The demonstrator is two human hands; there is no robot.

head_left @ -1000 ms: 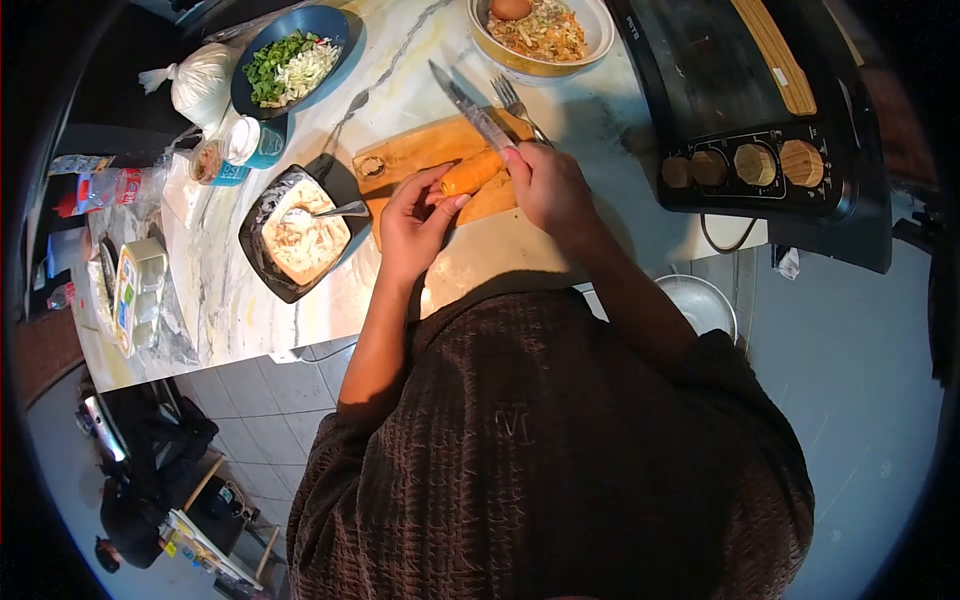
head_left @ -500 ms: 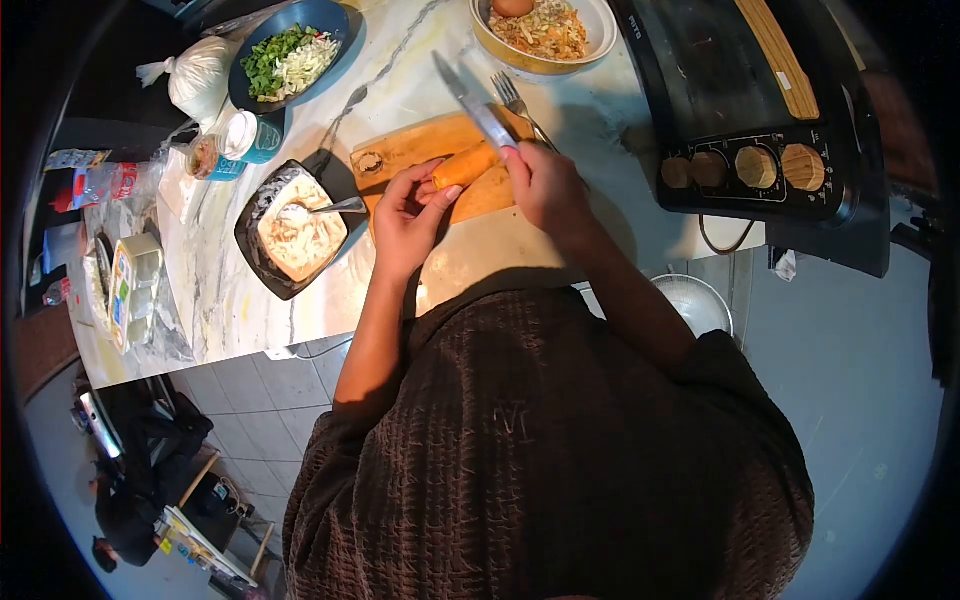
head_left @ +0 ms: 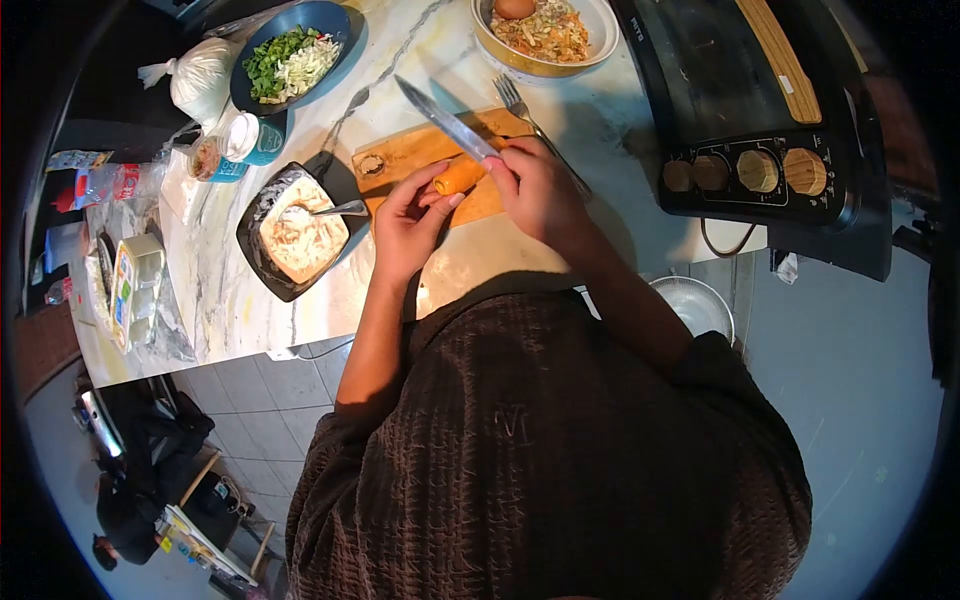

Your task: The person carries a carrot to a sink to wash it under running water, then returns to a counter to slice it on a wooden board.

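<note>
My left hand (head_left: 408, 218) grips the thick end of an orange carrot (head_left: 459, 180) between thumb and fingers, above a wooden cutting board (head_left: 385, 152). My right hand (head_left: 542, 192) is closed on the handle of a knife (head_left: 446, 120). Its blade points up and to the left, passing over the board and close to the carrot. Part of the carrot lies behind the knife and my right hand. A fork (head_left: 522, 104) rests by the board's right side. Left of my left hand stands a dark square bowl (head_left: 262, 274) of creamy white mixture with a spoon (head_left: 338, 208) in it.
A dark bowl (head_left: 240, 92) holds chopped greens and pale pieces. Another bowl (head_left: 603, 40) has a shredded mixture and an egg (head_left: 514, 8). Jars (head_left: 258, 140), a tied bag (head_left: 203, 78) and an egg carton (head_left: 140, 285) line the left; a black oven (head_left: 735, 175) stands right.
The knife has tilted further left, its tip moving left and slightly down. My right hand has turned with it. The carrot's end shows more toward me, while my left hand stays nearly in place.
</note>
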